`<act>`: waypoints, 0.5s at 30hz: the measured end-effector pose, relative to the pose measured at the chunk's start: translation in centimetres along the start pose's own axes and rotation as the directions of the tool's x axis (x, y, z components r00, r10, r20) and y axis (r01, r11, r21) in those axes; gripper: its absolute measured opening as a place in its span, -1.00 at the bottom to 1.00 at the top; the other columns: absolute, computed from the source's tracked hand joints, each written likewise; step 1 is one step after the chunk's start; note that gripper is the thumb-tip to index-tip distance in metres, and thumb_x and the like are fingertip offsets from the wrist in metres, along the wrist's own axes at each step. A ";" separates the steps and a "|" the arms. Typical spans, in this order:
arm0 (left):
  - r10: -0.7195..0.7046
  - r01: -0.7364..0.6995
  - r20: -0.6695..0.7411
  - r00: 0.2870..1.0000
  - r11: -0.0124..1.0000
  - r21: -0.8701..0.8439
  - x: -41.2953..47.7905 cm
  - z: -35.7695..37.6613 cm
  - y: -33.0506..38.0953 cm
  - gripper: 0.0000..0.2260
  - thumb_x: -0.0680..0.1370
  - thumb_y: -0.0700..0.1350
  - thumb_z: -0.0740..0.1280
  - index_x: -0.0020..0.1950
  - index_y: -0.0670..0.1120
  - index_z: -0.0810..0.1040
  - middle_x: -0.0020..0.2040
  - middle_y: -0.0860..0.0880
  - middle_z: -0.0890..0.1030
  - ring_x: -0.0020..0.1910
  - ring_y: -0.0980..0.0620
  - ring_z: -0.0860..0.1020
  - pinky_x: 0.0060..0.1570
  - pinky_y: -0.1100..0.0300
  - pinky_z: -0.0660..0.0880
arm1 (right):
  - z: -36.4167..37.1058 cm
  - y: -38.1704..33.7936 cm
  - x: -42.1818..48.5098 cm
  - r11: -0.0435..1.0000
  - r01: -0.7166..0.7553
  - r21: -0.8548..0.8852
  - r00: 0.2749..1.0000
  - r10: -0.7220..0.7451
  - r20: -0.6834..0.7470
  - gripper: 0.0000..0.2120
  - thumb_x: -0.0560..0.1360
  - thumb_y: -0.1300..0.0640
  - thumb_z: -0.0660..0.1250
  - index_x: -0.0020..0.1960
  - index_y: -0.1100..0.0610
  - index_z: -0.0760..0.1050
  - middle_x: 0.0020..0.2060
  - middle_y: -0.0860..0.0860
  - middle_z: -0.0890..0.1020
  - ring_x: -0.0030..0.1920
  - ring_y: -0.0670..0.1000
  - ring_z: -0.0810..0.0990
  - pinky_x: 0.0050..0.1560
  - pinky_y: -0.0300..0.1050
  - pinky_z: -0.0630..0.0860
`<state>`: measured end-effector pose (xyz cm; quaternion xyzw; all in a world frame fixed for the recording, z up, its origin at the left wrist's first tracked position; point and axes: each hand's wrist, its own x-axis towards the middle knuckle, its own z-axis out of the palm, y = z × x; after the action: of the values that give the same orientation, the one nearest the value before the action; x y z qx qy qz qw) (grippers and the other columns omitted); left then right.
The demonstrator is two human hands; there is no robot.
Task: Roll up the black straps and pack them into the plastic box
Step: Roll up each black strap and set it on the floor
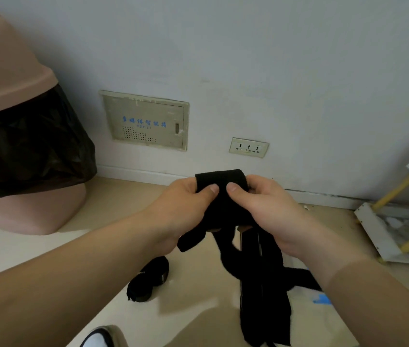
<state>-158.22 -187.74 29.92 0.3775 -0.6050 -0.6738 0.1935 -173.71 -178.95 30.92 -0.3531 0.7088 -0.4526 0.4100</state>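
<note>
Pink plastic forms the swing-lid waste bin (pixel 10 78) at the far left, which stands on the beige floor (pixel 193 296) against the pale wall (pixel 248 58). A black bin liner (pixel 30 146) bulges out below its lid. At the near edge the toe of a white shoe (pixel 98 339) shows. Set into the wall right of the bin is a cream wall panel (pixel 146 121) with blue lettering too blurred to read. On the floor nearer than it, just beside the left forearm, lie rolled black straps (pixel 153 271), touching each other. The left hand (pixel 186 209) and the right hand (pixel 268 211) meet in the middle above the floor, both gripping one black strap (pixel 219 180). Each thumb presses flat on the near face of the partly wound roll, the two thumb tips just beside each other, while the other fingers curl behind it, mostly hidden. From under the hands the loose length of that strap hangs in loops and folds down to the near edge. On the wall beyond the right hand sits a triple wall socket (pixel 248 147). A small blue scrap (pixel 322 299) shows beside the right forearm. At the far right stands a white rack (pixel 373 229) with yellow rods, its contents too blurred to name.
</note>
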 end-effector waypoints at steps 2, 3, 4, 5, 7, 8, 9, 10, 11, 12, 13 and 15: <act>-0.012 0.010 -0.015 1.000 0.996 -0.084 0.4 -0.1 0.0 -0.78 0.74 -0.05 0.27 0.25 -0.08 0.67 0.02 -0.15 0.78 -0.01 -0.15 0.77 0.10 -0.09 0.70 | 0.1 0.0 -0.2 0.997 0.010 -0.080 1.000 -0.009 0.007 -0.79 0.70 -0.01 0.32 0.15 0.11 0.62 -0.14 0.06 0.75 -0.26 0.02 0.69 -0.16 0.00 0.63; -0.026 0.025 -0.008 1.000 0.994 -0.109 0.5 -0.2 0.1 -0.77 0.73 -0.04 0.29 0.24 -0.10 0.67 0.01 -0.17 0.78 -0.02 -0.16 0.77 0.09 -0.10 0.70 | 0.2 0.0 -0.2 0.997 0.001 -0.071 1.000 -0.001 0.007 -0.79 0.71 0.01 0.31 0.14 0.13 0.61 -0.15 0.07 0.73 -0.29 0.02 0.67 -0.17 0.00 0.62; -0.039 0.040 0.012 0.999 0.993 -0.109 0.5 -0.3 0.2 -0.76 0.73 -0.02 0.30 0.23 -0.12 0.67 -0.01 -0.18 0.78 -0.05 -0.16 0.77 0.05 -0.08 0.70 | 0.2 0.0 -0.2 0.999 -0.009 -0.050 1.000 0.008 -0.005 -0.80 0.71 0.04 0.30 0.14 0.15 0.61 -0.16 0.08 0.72 -0.30 0.03 0.65 -0.19 -0.01 0.62; -0.050 0.053 0.038 0.998 0.995 -0.079 0.4 -0.3 0.4 -0.74 0.73 0.00 0.30 0.21 -0.14 0.67 -0.03 -0.21 0.77 -0.10 -0.16 0.76 0.00 -0.05 0.69 | 0.2 0.0 -0.1 0.999 -0.014 -0.031 0.999 0.013 -0.031 -0.81 0.72 0.06 0.29 0.12 0.16 0.60 -0.17 0.09 0.70 -0.31 0.04 0.64 -0.20 -0.02 0.61; -0.040 0.036 0.042 0.998 0.994 0.105 0.5 -0.8 0.5 -0.66 0.73 0.08 0.27 0.10 -0.17 0.67 -0.10 -0.23 0.76 -0.17 -0.17 0.72 -0.05 -0.06 0.66 | 0.0 -0.1 0.1 1.000 -0.021 -0.001 0.996 0.021 -0.091 -0.83 0.72 0.10 0.28 0.08 0.16 0.61 -0.22 0.09 0.68 -0.34 0.05 0.61 -0.24 -0.02 0.58; 0.003 -0.005 0.007 1.000 0.967 0.254 0.7 -1.2 0.4 -0.64 0.72 0.11 0.26 0.04 -0.15 0.66 -0.13 -0.18 0.75 -0.18 -0.13 0.69 -0.04 -0.06 0.64 | -0.2 -0.2 0.3 0.999 -0.031 0.023 0.993 0.034 -0.112 -0.82 0.71 0.11 0.29 0.06 0.17 0.61 -0.26 0.08 0.67 -0.37 0.04 0.58 -0.28 -0.03 0.56; 0.075 -0.055 -0.033 0.997 0.911 0.408 0.9 -1.7 0.3 -0.68 0.71 0.11 0.27 0.02 -0.10 0.65 -0.12 -0.09 0.74 -0.15 -0.07 0.68 0.00 -0.04 0.63 | -0.3 -0.2 0.3 0.997 -0.048 0.052 0.991 0.054 -0.125 -0.82 0.71 0.13 0.29 0.03 0.18 0.60 -0.31 0.07 0.64 -0.41 0.03 0.56 -0.31 -0.04 0.55; 0.157 -0.099 -0.064 0.986 0.840 0.533 1.2 -2.2 0.1 -0.79 0.70 0.07 0.30 0.06 -0.02 0.64 -0.04 0.01 0.72 -0.08 0.01 0.68 0.07 0.00 0.64 | -0.5 -0.3 0.4 0.994 -0.065 0.086 0.988 0.077 -0.133 -0.82 0.71 0.14 0.29 0.01 0.20 0.59 -0.36 0.06 0.62 -0.44 0.03 0.55 -0.34 -0.05 0.53; 0.201 -0.126 -0.057 0.978 0.785 0.607 1.1 -2.4 0.2 -0.89 0.68 0.02 0.36 0.15 0.06 0.62 0.09 0.10 0.68 0.03 0.09 0.66 0.14 0.02 0.63 | -0.7 -0.4 0.4 0.989 -0.082 0.124 0.986 0.099 -0.134 -0.82 0.71 0.16 0.29 0.01 0.21 0.58 -0.40 0.06 0.60 -0.46 0.03 0.53 -0.37 -0.06 0.53; 0.234 -0.162 -0.020 0.972 0.730 0.664 1.1 -2.5 0.1 -0.78 0.64 -0.01 0.41 0.29 0.14 0.57 0.24 0.16 0.61 0.14 0.14 0.62 0.21 0.04 0.61 | -0.8 -0.5 0.4 0.982 -0.099 0.162 0.984 0.121 -0.128 -0.83 0.71 0.17 0.29 0.01 0.23 0.57 -0.43 0.06 0.59 -0.48 0.03 0.52 -0.40 -0.08 0.52; 0.271 -0.226 0.046 0.962 0.684 0.693 1.0 -2.6 -0.2 -0.60 0.61 -0.02 0.46 0.41 0.21 0.50 0.36 0.21 0.53 0.25 0.18 0.56 0.29 0.05 0.58 | -0.9 -0.6 0.4 0.973 -0.116 0.202 0.983 0.141 -0.115 -0.84 0.70 0.17 0.29 0.02 0.24 0.56 -0.44 0.08 0.59 -0.49 0.04 0.51 -0.42 -0.09 0.52; 0.371 -0.383 0.169 0.913 0.636 0.670 0.7 -2.1 -0.4 -0.46 0.55 0.02 0.48 0.51 0.25 0.46 0.48 0.25 0.43 0.42 0.25 0.45 0.43 0.11 0.46 | -0.8 -0.7 0.2 0.946 -0.159 0.281 0.980 0.185 -0.068 -0.84 0.70 0.16 0.30 0.06 0.25 0.55 -0.34 0.15 0.60 -0.51 0.04 0.49 -0.43 -0.08 0.51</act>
<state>-156.98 -189.57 29.40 0.2823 -0.8780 -0.3469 0.1704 -174.43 -179.12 31.74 -0.2080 0.6857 -0.5251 0.4592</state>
